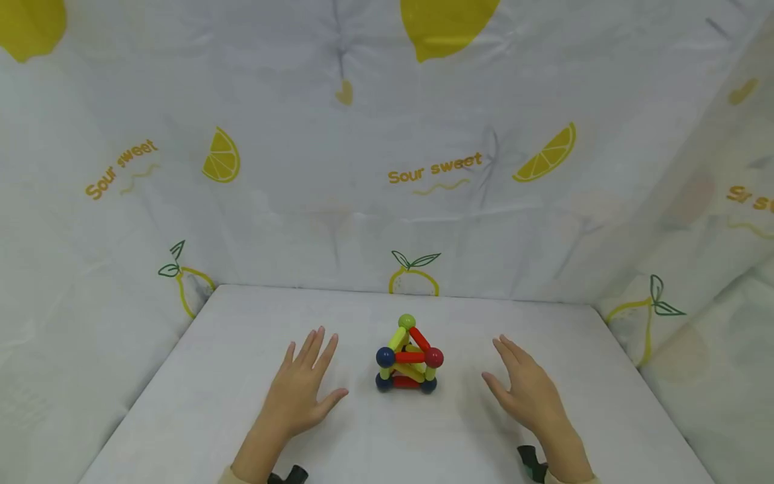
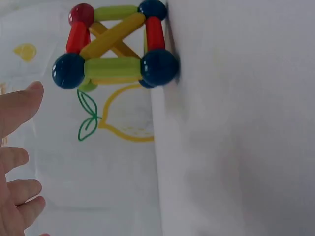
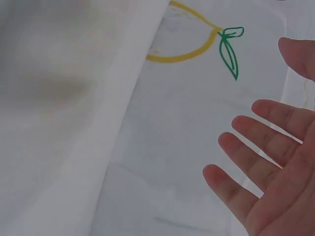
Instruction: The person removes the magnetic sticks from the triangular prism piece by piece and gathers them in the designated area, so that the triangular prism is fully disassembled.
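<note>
A small house-shaped frame of ball-and-rod building pieces (image 1: 410,357) stands near the middle of the white table. Its balls are dark blue, red and green, joined by red, lime and yellow rods. To its left is my left hand (image 1: 299,393), fingers spread and straight, holding nothing. My right hand (image 1: 529,390) hovers to its right, palm turned inward, also with nothing in it. Both hands are apart from the frame. The left wrist view shows the frame's side (image 2: 112,68) with crossed yellow rods; in the right wrist view the fingers (image 3: 246,162) are extended.
The white table (image 1: 375,444) runs back to a white curtain (image 1: 290,228) printed with lemons and the words "Sour sweet". The curtain hangs along the back and both sides. Dark camera mounts (image 1: 532,464) sit at the wrists.
</note>
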Action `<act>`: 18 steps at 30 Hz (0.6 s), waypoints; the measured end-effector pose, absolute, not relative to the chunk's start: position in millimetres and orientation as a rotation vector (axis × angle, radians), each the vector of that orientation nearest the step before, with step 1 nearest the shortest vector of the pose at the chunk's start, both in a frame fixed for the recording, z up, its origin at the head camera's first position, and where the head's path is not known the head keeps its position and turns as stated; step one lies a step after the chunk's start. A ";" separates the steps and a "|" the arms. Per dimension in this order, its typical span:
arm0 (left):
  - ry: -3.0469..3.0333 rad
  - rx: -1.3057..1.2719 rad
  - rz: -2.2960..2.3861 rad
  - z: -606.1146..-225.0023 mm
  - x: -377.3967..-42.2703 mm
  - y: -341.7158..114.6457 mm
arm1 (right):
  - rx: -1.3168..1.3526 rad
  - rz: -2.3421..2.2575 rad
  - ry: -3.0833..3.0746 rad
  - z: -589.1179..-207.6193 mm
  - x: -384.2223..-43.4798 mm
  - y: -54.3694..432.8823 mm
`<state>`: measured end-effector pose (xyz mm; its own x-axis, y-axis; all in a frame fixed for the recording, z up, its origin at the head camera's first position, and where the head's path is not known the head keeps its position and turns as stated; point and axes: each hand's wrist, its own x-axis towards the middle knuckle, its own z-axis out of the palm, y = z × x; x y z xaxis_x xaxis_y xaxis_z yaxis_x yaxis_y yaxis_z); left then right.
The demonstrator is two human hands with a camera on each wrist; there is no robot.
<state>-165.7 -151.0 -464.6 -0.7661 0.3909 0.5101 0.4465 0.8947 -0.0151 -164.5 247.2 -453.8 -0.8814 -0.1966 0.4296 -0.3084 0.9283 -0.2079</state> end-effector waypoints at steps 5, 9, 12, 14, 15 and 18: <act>-2.449 -0.731 -0.288 -464.3 -176.1 -124.0 | 0.368 0.562 -2.746 -445.4 -169.8 222.3; -2.467 -0.788 -0.488 -462.9 -181.8 -107.1 | 0.412 0.778 -2.743 -441.0 -175.3 207.2; -2.515 -0.788 -0.676 -462.1 -185.6 -96.6 | 0.486 0.950 -2.699 -439.6 -180.7 198.1; -2.532 -0.780 -0.815 -463.1 -189.7 -90.0 | 0.538 1.065 -2.663 -439.5 -184.4 192.9; -2.540 -0.771 -0.892 -464.2 -192.2 -86.9 | 0.554 1.120 -2.650 -439.7 -185.9 190.5; -2.522 -0.775 -1.175 -468.7 -200.6 -78.6 | 0.575 1.272 -2.632 -441.9 -188.7 184.1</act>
